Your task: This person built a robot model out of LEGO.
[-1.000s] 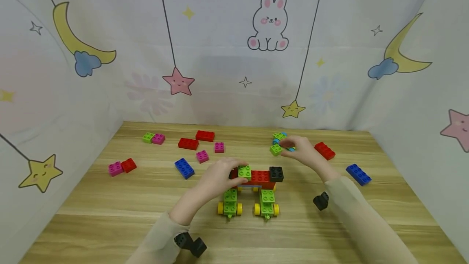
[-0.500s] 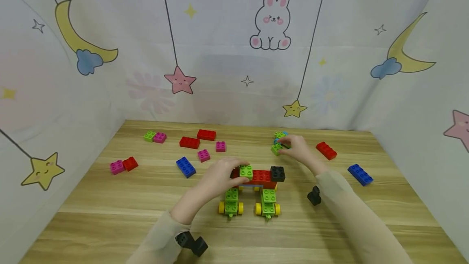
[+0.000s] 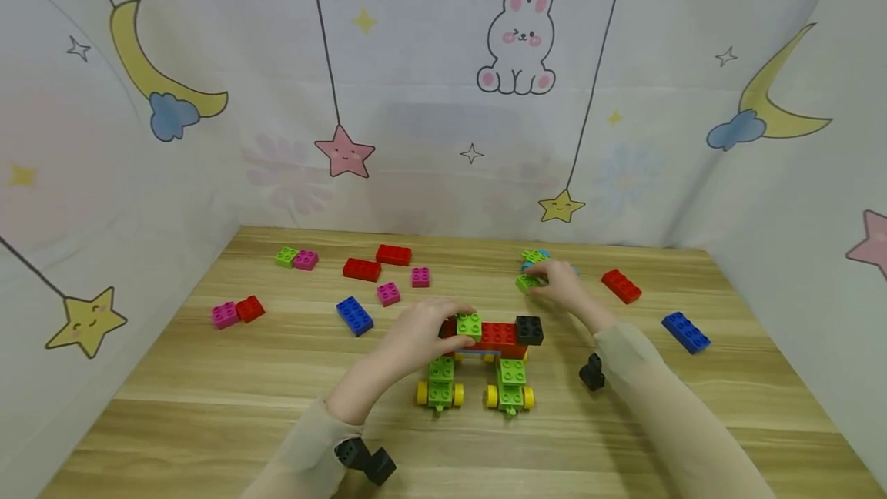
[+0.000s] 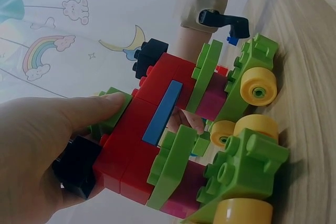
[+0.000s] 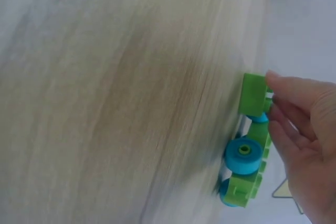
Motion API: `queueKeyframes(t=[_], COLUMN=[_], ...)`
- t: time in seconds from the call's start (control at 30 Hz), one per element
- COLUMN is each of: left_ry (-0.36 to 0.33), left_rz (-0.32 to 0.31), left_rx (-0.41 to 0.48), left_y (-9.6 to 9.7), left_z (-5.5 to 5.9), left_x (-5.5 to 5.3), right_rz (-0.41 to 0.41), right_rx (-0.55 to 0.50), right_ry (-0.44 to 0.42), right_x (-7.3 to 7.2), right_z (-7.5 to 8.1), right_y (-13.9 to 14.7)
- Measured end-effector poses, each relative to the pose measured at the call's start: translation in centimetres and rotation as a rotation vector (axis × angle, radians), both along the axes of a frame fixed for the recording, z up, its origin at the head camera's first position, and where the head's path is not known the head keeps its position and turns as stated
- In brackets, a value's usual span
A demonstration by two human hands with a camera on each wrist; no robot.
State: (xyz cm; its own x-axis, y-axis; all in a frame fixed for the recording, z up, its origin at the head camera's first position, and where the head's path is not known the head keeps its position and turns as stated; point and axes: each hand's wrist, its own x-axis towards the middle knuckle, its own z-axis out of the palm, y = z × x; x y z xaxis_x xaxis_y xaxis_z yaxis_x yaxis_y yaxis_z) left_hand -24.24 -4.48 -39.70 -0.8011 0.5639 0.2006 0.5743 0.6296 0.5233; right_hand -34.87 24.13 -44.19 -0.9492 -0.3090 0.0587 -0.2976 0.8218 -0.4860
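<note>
A toy vehicle of building bricks stands at the table's middle: a red brick body (image 3: 499, 336), a black brick (image 3: 530, 330) at its right end, and green wheel bases (image 3: 511, 397) with yellow wheels. My left hand (image 3: 419, 333) holds it from the left, thumb and fingers around the green brick (image 3: 469, 326) on top. Farther back, my right hand (image 3: 564, 287) has its thumb and fingertips on a small green brick (image 5: 253, 94). Beside that brick, partly covered by the hand in the head view, is a green wheel base (image 5: 247, 184) with blue wheels (image 5: 243, 155).
Red bricks (image 3: 362, 269), pink bricks (image 3: 389, 293) and a blue brick (image 3: 355, 316) lie left of the vehicle. Pink-and-red and green-and-pink pairs sit farther left. Another red brick (image 3: 621, 286) and blue brick (image 3: 686, 331) lie right. A printed curtain (image 3: 430, 199) backs the table.
My right hand has shifted slightly left, closing in over the small green brick, which stays in place. My left hand keeps its hold on the vehicle. The head view has turned a little.
</note>
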Motion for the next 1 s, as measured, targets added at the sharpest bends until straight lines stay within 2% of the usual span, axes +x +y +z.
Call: queueKeyframes(t=[0.43, 0.7, 1.0], left_ry=[0.005, -0.005, -0.003], left_rz=[-0.004, -0.007, -0.006], left_rx=[0.009, 0.011, 0.017], left_y=[-0.06, -0.06, -0.11], left_z=[-0.23, 0.0, 0.01], left_x=[-0.12, 0.0, 0.04], right_rz=[-0.009, -0.022, -0.031], right_rx=[-0.013, -0.023, 0.009], right_ry=[0.003, 0.006, -0.021], right_x=[0.01, 0.12, -0.05], right_z=[-0.16, -0.2, -0.45], right_y=[0.04, 0.03, -0.08])
